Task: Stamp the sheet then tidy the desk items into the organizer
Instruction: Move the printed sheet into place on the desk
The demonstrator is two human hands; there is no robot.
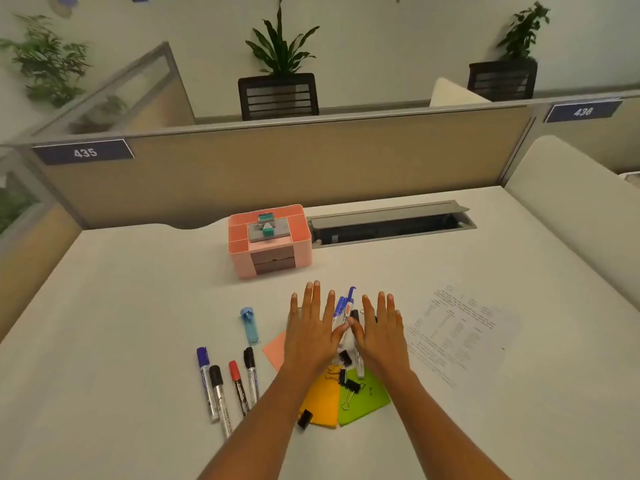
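White cubicle worktop (121, 306): left hand (310, 329) and right hand (381, 332) lie flat mid-frame, fingers straight, holding nothing. The printed sheet (460, 336) lies right of them; best fetch the stamp (268, 231) atop the pink organizer (242, 263) above first.

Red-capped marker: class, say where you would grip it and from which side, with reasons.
Pinch the red-capped marker mid-barrel from straight above, across its width. It lies flat, with neighbouring markers close on both sides, so a sideways approach would likely knock them.
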